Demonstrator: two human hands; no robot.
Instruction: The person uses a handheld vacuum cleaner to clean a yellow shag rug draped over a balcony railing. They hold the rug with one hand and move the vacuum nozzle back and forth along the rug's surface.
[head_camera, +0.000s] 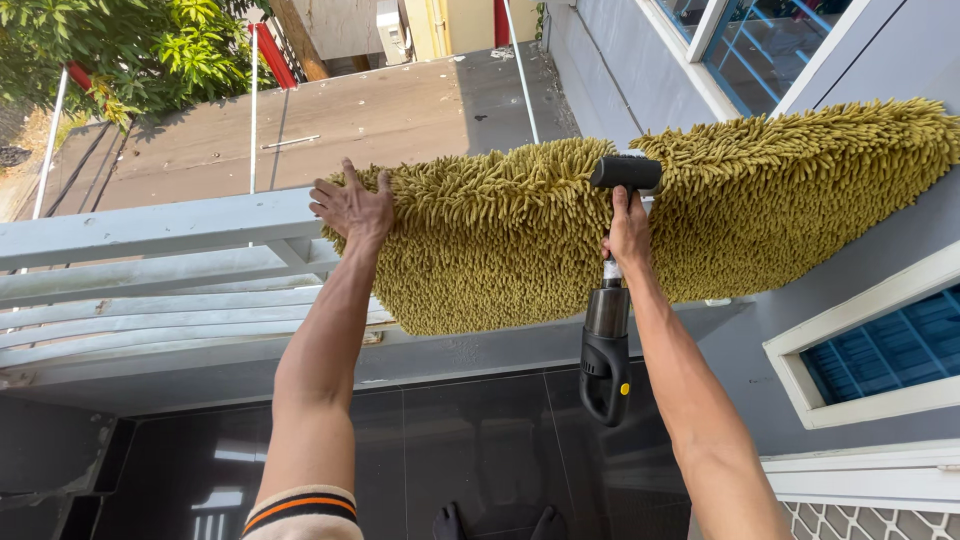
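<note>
Single head-worn view, close above the shaggy yellow-green mat (560, 240) draped over a white railing (150, 225). The camera faces forward and steeply down: rooftops lie beyond the mat, dark floor tiles (480, 450) below it, within arm's reach.

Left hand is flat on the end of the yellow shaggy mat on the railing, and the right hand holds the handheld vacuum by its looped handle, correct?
Not quite. The head view shows the right hand gripping the handheld vacuum up on its neck; the looped handle hangs free. The left hand is on the yellow shaggy mat as stated.
</note>
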